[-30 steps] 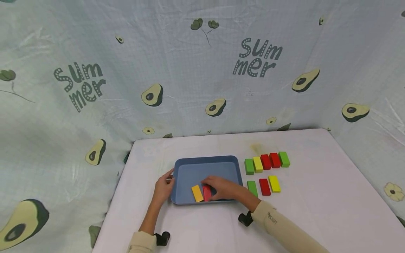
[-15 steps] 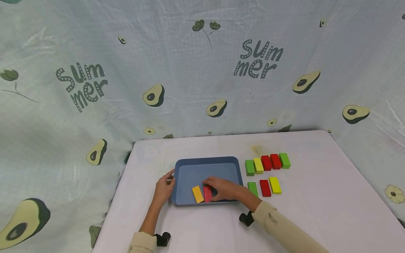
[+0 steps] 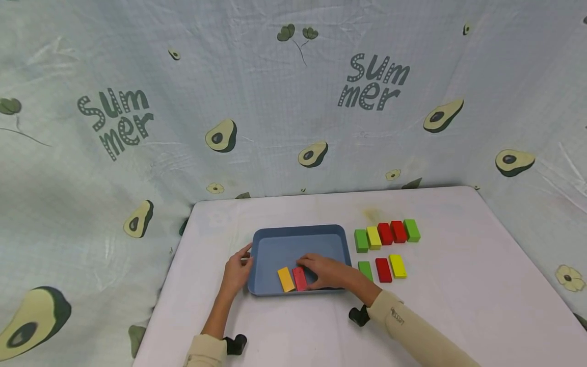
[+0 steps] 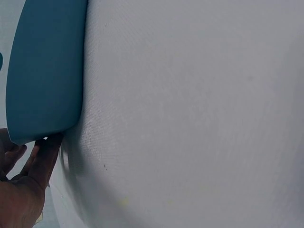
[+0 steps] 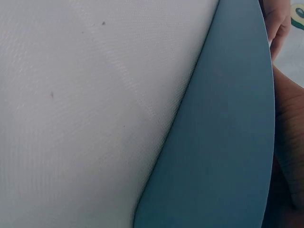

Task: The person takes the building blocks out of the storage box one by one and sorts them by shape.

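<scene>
A blue tray (image 3: 300, 244) lies on the table with an orange-yellow block (image 3: 286, 279) and a red block (image 3: 299, 279) side by side near its front edge. My right hand (image 3: 326, 271) reaches over the tray's front right, its index fingertip by the far end of the red block and its thumb by the near right corner. The red block's top shows uncovered. At the tray's left end, my left hand (image 3: 237, 271) touches the outer side with extended fingers. The left wrist view shows these fingers (image 4: 47, 154) against the underside of the tray wall (image 4: 50, 71).
To the right of the tray, a row of green, yellow and red blocks (image 3: 385, 234) stands at the back. In front of it lie a green block (image 3: 365, 270), a red block (image 3: 383, 270) and a yellow block (image 3: 397, 266). A printed cloth (image 3: 275, 102) hangs behind the table.
My right hand has shifted slightly right relative to the red block, which has turned a little leftward and shows more of its top. The left hand stays at the tray's side.
</scene>
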Demonstrator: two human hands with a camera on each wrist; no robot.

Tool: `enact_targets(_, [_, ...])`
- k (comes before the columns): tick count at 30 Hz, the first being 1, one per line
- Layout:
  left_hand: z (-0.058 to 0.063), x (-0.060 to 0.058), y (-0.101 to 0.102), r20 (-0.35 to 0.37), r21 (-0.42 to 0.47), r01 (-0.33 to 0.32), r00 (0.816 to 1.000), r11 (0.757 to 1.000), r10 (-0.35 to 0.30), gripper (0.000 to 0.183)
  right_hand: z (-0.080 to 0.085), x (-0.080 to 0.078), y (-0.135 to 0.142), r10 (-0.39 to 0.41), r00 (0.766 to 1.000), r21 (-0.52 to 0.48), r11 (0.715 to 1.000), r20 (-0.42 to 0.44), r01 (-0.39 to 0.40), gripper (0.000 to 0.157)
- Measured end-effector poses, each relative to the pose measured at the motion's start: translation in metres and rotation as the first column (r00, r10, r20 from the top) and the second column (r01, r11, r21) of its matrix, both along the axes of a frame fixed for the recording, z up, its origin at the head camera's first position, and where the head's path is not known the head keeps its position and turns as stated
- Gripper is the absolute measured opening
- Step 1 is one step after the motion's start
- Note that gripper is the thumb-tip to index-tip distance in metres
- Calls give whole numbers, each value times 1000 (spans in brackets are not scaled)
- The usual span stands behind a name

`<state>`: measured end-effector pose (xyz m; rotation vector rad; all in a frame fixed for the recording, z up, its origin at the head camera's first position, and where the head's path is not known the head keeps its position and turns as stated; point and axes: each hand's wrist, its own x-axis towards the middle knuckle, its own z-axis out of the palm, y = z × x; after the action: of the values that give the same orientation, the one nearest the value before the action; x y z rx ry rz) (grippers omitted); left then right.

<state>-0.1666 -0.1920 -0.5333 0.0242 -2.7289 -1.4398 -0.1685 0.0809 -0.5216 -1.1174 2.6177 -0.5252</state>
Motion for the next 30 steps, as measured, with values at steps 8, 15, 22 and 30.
enact_targets(8, [1,0,1,15,5,5,1000,1000,-6,43,-2,-1,3,-16,1000,43,999,5,15,69])
enact_targets(15, [2,-1,2,14,3,0,1000,1000,0,43,0,-1,4,-15,1000,67,998,-21,16,70])
enact_targets(22, [3,0,2,5,0,1,1000,1000,-1,43,1,0,1,-2,998,67,998,-59,6,64])
enact_targets(30, [4,1,3,12,1,-6,1000,1000,6,43,-4,-3,0,18,996,71,997,-90,-12,69])
